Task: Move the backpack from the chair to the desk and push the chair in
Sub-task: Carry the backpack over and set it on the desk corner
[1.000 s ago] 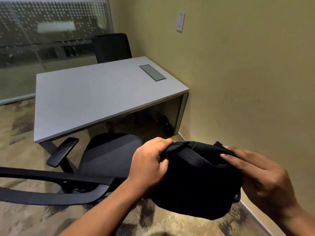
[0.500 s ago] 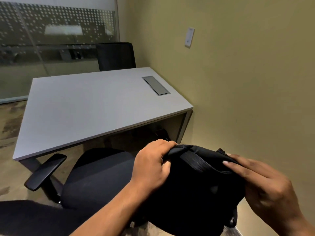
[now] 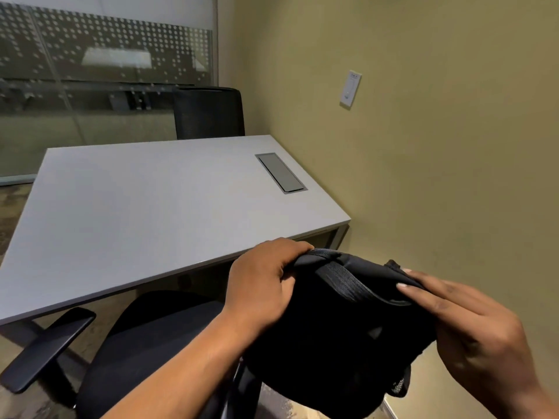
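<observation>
I hold a black backpack in the air at the lower right, just off the near right corner of the grey desk. My left hand grips its top left edge by the webbing handle. My right hand clasps its right side. Below and left of the backpack stands the black office chair, its seat bare and pulled out from under the desk's near edge, with one armrest at the lower left. The backpack's lower part is cut off by my arms and the frame edge.
A grey cable hatch is set into the desk's far right. A second black chair stands behind the desk against a frosted glass partition. An olive wall with a white switch plate runs close along the right.
The view has moved toward the desk and tilted; the backpack, held in both hands, is now higher and closer to the desk's near right corner. The chair seat has slid lower in view.
</observation>
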A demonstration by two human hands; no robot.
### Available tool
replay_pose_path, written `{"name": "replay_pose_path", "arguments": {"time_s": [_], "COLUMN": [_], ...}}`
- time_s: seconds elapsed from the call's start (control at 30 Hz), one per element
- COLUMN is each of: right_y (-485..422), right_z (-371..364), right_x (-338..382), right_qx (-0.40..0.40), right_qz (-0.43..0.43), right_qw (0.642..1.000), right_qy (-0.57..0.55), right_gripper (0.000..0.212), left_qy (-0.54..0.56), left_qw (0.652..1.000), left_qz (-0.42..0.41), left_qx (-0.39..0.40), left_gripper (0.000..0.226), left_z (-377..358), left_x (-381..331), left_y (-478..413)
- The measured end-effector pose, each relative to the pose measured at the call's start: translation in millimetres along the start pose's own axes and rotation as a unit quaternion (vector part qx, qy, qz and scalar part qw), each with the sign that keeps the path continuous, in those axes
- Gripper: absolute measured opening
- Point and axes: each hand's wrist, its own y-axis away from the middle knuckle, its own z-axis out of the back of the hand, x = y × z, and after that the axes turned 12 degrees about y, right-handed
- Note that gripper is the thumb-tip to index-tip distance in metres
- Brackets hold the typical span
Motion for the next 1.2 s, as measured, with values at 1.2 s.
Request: {"name": "replay_pose_path", "arguments": {"time_s": [1.2], "right_y": [-285.9], "right_z": [-269.1], "right_x": [-331.4], "right_qx": [-0.026], "right_qz": [0.049], "right_qw": [0.991], "right_qy": [-0.125], "right_gripper": [0.046], "left_qy": [-0.115], "left_qw": [0.968], "left_qz": [-0.010], "left_qx": [-0.224], "left_gripper": [0.049], "left_z": [-155.4], "left_x": [170.7], "left_y": [-383.9]}}
